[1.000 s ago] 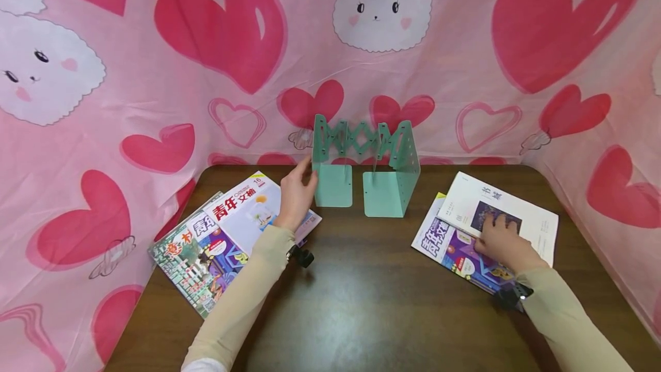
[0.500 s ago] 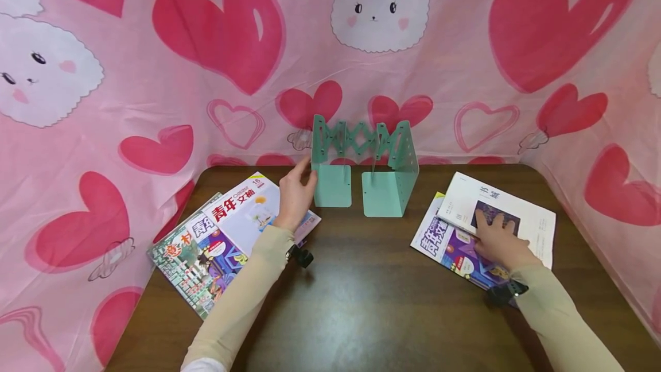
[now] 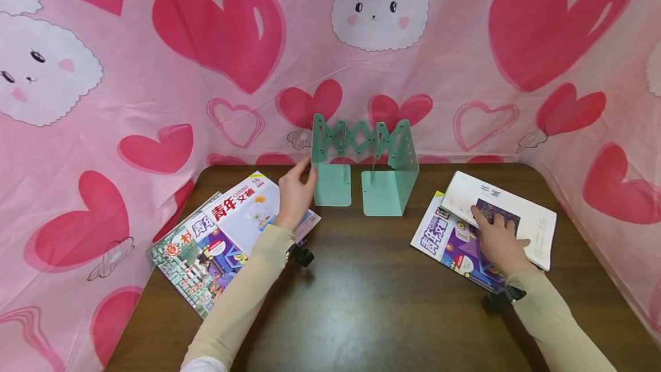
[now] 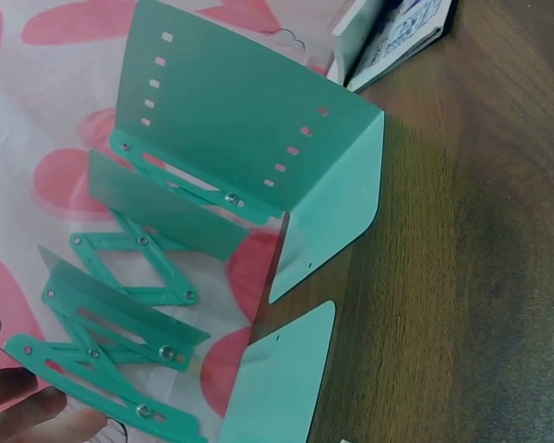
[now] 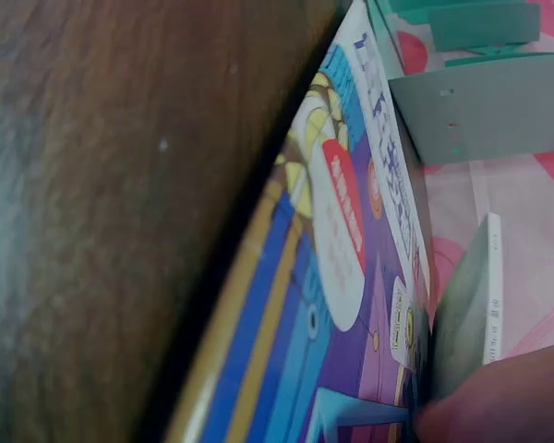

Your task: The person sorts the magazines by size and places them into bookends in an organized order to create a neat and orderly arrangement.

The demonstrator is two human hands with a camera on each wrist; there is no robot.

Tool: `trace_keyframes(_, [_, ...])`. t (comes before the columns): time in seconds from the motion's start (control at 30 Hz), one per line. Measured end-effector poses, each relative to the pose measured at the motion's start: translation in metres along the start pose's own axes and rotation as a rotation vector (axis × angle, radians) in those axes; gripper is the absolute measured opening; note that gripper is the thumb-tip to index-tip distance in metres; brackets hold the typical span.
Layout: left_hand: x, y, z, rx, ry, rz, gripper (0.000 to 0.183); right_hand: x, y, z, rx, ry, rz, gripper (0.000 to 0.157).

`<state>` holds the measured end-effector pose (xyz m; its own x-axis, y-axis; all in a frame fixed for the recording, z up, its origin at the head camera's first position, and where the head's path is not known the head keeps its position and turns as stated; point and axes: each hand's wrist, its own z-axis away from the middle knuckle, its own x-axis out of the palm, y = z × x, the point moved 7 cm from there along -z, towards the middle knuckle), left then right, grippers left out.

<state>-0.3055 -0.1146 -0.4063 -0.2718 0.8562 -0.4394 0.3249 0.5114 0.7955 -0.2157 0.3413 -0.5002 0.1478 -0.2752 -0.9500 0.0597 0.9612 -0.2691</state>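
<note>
Near the back of the table stands a mint-green expandable bookend [image 3: 403, 185] with two end plates joined by a folding lattice. At its left plate is my left hand [image 3: 295, 197], the fingertips against the plate's outer side; the left wrist view shows those fingers [image 4: 37, 415] beside the lattice end. On the right, my right hand [image 3: 501, 245] grips the front edge of a white magazine [image 3: 539, 217], fingers spread over the cover. Seen from the right wrist, that magazine's edge [image 5: 494, 286] stands raised above a purple magazine [image 3: 457, 248], and a digit [image 5: 508, 397] is at its underside.
Several overlapping magazines [image 3: 227, 234] lie fanned on the left, partly behind the left forearm. The brown wooden table [image 3: 361, 291] spreads between the two piles. Pink heart-patterned cloth [image 3: 439, 68] hangs close behind the bookend and along both sides.
My right hand has shifted slightly left and taken hold of the white magazine. Its front edge has risen, baring more of the purple cover. The left hand and bookend stay as they were.
</note>
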Motion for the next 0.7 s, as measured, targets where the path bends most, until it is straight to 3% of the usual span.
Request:
trace_keyframes(0.43, [-0.001, 0.001, 0.000, 0.005, 0.011, -0.001, 0.039, 0.003, 0.000, 0.001, 0.017, 0.026, -0.080, 0.070])
trace_keyframes(0.7, [-0.002, 0.002, 0.000, 0.028, 0.029, -0.008, 0.038, -0.009, 0.001, 0.012, -0.025, 0.139, -0.103, 0.067])
